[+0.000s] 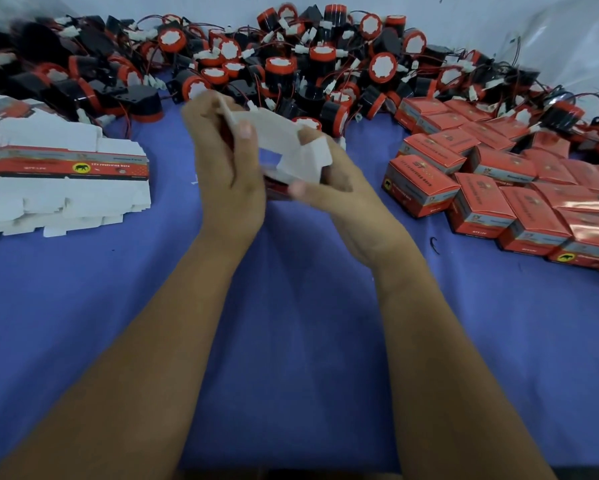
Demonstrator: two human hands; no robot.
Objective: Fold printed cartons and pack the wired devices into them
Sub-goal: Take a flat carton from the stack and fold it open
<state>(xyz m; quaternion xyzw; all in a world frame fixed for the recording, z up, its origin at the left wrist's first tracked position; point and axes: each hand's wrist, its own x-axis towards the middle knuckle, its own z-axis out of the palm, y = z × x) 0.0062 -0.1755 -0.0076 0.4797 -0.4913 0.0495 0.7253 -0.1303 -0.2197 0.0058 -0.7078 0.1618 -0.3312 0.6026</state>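
Observation:
Both hands hold one half-opened carton [284, 147] above the blue cloth at mid-table; its white inside faces me and a red printed edge shows below. My left hand [227, 161] grips its left end, thumb on the white panel. My right hand [339, 188] grips the right end, fingers curled under a flap. A large heap of black-and-red wired devices [284, 67] lies along the far edge. A stack of flat printed cartons [69, 171] sits at the left.
Several closed red cartons [499, 188] crowd the right side of the table. The blue cloth [291, 341] covers the table under my forearms. A clear plastic sheet [568, 39] rises at the far right.

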